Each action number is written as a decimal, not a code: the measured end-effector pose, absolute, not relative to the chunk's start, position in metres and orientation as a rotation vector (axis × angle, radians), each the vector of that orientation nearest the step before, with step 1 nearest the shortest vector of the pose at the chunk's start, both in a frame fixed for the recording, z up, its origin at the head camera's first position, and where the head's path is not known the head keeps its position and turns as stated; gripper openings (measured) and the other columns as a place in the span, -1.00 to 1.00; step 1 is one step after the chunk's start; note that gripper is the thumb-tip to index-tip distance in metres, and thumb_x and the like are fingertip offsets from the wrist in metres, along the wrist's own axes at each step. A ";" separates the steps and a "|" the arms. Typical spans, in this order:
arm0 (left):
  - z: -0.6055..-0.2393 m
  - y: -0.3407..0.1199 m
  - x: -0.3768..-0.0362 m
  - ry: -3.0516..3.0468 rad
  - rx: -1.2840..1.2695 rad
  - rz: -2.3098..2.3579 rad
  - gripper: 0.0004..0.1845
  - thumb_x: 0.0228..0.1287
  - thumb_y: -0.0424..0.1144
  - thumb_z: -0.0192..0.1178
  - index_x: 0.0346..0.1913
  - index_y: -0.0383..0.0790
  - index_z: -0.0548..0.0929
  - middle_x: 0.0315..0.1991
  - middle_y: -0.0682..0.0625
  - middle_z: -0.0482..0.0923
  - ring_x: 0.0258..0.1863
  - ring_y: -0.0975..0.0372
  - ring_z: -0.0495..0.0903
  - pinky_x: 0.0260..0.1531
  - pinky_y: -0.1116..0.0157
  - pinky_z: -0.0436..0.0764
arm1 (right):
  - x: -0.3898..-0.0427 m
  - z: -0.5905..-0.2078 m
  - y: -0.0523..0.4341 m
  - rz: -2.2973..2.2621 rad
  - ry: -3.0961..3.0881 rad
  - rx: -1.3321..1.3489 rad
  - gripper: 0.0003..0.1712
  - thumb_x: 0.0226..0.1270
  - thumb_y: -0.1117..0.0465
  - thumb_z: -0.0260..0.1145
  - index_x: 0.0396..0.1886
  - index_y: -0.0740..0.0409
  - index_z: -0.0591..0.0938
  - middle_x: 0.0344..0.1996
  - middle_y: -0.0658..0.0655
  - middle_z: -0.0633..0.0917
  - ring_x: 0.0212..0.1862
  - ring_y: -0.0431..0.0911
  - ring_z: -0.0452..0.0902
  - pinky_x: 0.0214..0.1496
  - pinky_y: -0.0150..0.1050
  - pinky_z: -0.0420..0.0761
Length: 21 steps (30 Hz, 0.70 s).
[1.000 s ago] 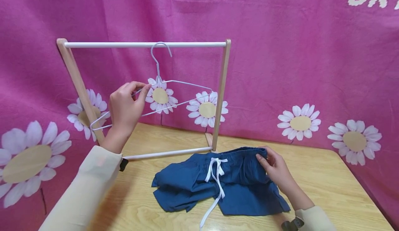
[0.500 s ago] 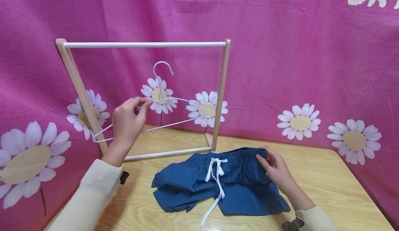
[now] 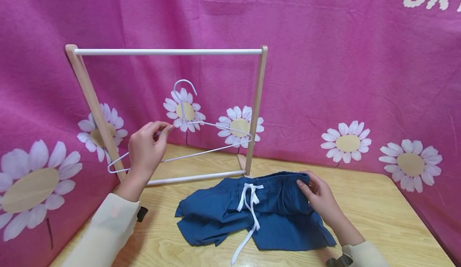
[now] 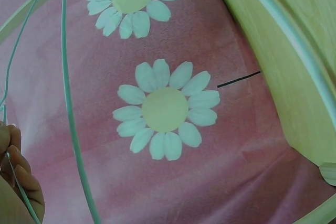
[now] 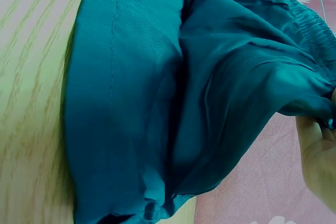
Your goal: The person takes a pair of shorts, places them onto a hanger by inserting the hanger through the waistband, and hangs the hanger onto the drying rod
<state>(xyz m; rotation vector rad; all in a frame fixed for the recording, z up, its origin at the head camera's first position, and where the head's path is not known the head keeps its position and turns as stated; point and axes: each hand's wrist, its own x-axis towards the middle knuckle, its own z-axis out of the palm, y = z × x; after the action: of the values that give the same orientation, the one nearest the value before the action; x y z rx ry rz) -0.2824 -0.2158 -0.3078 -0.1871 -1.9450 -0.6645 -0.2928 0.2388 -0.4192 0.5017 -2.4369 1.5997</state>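
Before pink cloth, left hand (image 3: 145, 149) fingers pinch the hanger (image 3: 187, 139); right hand (image 3: 320, 199) fingers grip the shorts (image 3: 273, 215).

Wooden clothes rack (image 3: 256, 111) with white rail (image 3: 167, 52), wooden table (image 3: 381, 215), pink daisy-print backdrop (image 3: 342, 79)
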 end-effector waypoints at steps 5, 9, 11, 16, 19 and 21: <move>-0.312 -0.216 -0.281 -1.953 -0.204 -0.658 -0.85 0.32 -0.19 0.39 -0.27 -0.23 0.79 -0.55 -0.06 0.57 -0.60 0.19 0.41 -0.55 0.22 0.31 | -0.292 -0.420 0.239 1.586 -2.428 0.514 -0.67 0.53 0.29 0.22 0.21 0.30 0.56 -0.07 0.26 0.69 -0.23 -0.20 0.57 -0.16 -0.40 0.59; -0.314 -0.216 -0.280 -1.957 -0.218 -0.664 -0.84 0.33 -0.20 0.38 -0.25 -0.26 0.79 -0.53 -0.07 0.57 -0.59 0.19 0.40 -0.54 0.25 0.30 | -0.292 -0.420 0.239 1.596 -2.417 0.533 -0.66 0.53 0.29 0.22 0.21 0.31 0.55 -0.09 0.27 0.71 -0.24 -0.22 0.59 -0.15 -0.42 0.60; -0.316 -0.215 -0.279 -1.958 -0.228 -0.673 -0.85 0.32 -0.22 0.39 -0.25 -0.26 0.79 -0.54 -0.07 0.56 -0.59 0.20 0.39 -0.54 0.29 0.28 | -0.292 -0.420 0.239 1.612 -2.410 0.542 -0.66 0.53 0.30 0.21 0.21 0.33 0.54 -0.08 0.28 0.71 -0.21 -0.24 0.61 -0.10 -0.44 0.61; -0.323 -0.212 -0.279 -1.941 -0.267 -0.702 -0.89 0.30 -0.27 0.40 -0.29 -0.27 0.78 -0.56 -0.04 0.54 -0.60 0.21 0.38 -0.54 0.40 0.24 | -0.291 -0.421 0.239 1.637 -2.390 0.555 -0.67 0.54 0.31 0.21 0.20 0.35 0.54 -0.11 0.21 0.73 -0.21 -0.26 0.63 -0.09 -0.45 0.62; -0.327 -0.210 -0.280 -1.918 -0.298 -0.726 -0.91 0.28 -0.30 0.41 -0.30 -0.27 0.78 -0.57 -0.03 0.53 -0.59 0.22 0.38 -0.53 0.44 0.24 | -0.290 -0.422 0.239 1.633 -2.365 0.573 -0.69 0.53 0.33 0.21 0.17 0.36 0.55 -0.15 0.11 0.74 -0.23 -0.25 0.62 -0.10 -0.46 0.62; -0.330 -0.208 -0.280 -1.907 -0.317 -0.751 -0.92 0.29 -0.31 0.40 -0.31 -0.28 0.78 -0.57 -0.02 0.53 -0.59 0.22 0.37 -0.53 0.45 0.25 | -0.290 -0.423 0.239 1.628 -2.338 0.597 -0.71 0.52 0.35 0.21 0.15 0.37 0.56 -0.17 0.05 0.75 -0.24 -0.25 0.62 -0.10 -0.47 0.62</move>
<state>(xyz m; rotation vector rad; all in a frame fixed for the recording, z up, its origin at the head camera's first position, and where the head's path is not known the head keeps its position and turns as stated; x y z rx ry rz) -0.2802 -0.2077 -0.3305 -0.3167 -1.9073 -0.7514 -0.2901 0.2388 -0.4232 0.5967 -2.3377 1.6280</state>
